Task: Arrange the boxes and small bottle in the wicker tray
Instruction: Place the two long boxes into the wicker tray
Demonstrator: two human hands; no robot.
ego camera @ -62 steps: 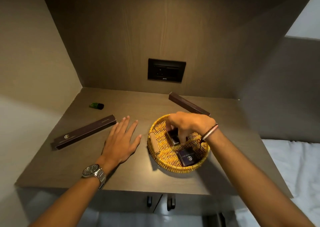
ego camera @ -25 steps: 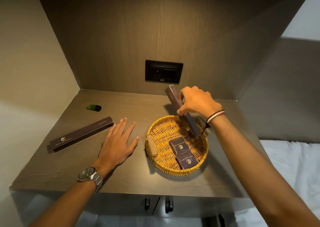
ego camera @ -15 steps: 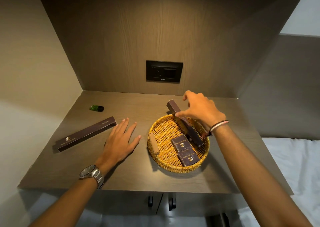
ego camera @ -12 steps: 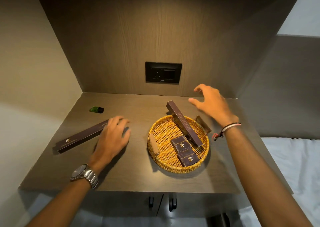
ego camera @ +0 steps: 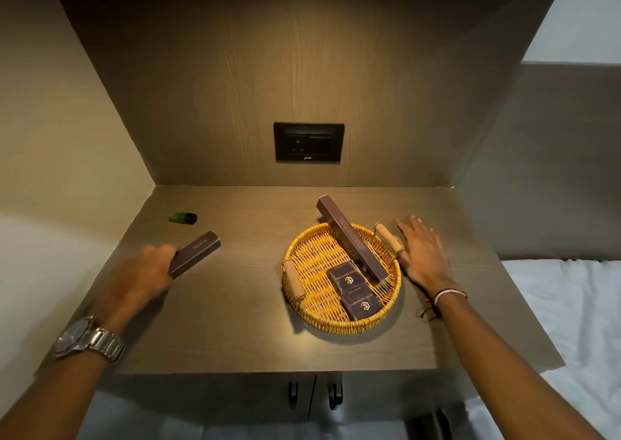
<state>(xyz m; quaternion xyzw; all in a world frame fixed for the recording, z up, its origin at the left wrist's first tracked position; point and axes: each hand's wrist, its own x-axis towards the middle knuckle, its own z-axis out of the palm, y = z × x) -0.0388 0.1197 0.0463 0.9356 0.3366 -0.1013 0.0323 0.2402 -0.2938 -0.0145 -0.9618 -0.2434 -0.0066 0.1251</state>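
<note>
The round wicker tray (ego camera: 309,255) sits right of centre on the shelf. Two small dark square boxes (ego camera: 356,291) lie in its near right part. A long dark box (ego camera: 353,238) leans across the tray, its far end sticking out over the back rim. My right hand (ego camera: 425,255) rests flat and open on the shelf, just right of the tray by its wooden handle. My left hand (ego camera: 141,271), blurred, is closed on the near end of a second long dark box (ego camera: 198,251) at the left. A small green bottle (ego camera: 183,218) lies on its side at the far left.
The brown shelf (ego camera: 235,322) is walled at the back and left. A black socket plate (ego camera: 309,142) is on the back wall. White bedding (ego camera: 571,322) lies to the right, below shelf level. Cupboard handles (ego camera: 312,392) show under the front edge.
My right hand set the long box across the tray, let go and came down flat beside the tray. My left hand slid left and took hold of the other long box.
</note>
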